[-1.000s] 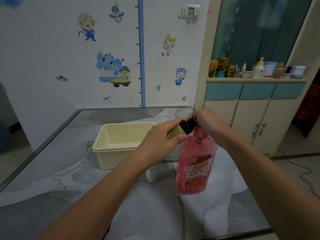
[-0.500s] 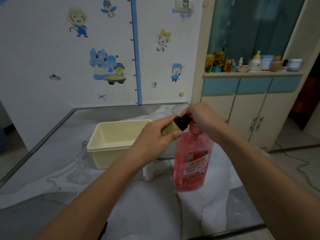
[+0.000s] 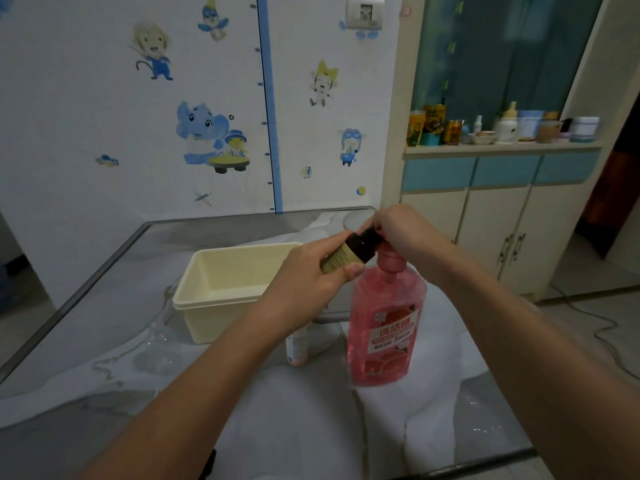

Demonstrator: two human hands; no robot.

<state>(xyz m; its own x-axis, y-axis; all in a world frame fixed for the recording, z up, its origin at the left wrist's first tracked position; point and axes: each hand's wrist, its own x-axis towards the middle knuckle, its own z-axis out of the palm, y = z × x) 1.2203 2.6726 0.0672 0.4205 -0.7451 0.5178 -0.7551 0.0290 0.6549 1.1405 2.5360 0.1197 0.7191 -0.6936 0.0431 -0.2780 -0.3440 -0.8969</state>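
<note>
Uncapping seems underway: your left hand (image 3: 311, 284) grips the bottle (image 3: 348, 255), right hand (image 3: 401, 230) pinches its cap (image 3: 371, 235) at 2 o'clock; twist next

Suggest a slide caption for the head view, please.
Left hand holds a small brown bottle while right hand grips its cap beside a pink detergent bottle.

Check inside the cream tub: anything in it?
Nothing shows in the visible part of the cream tub. The near wall hides some of its floor, the left hand its right corner.
</note>
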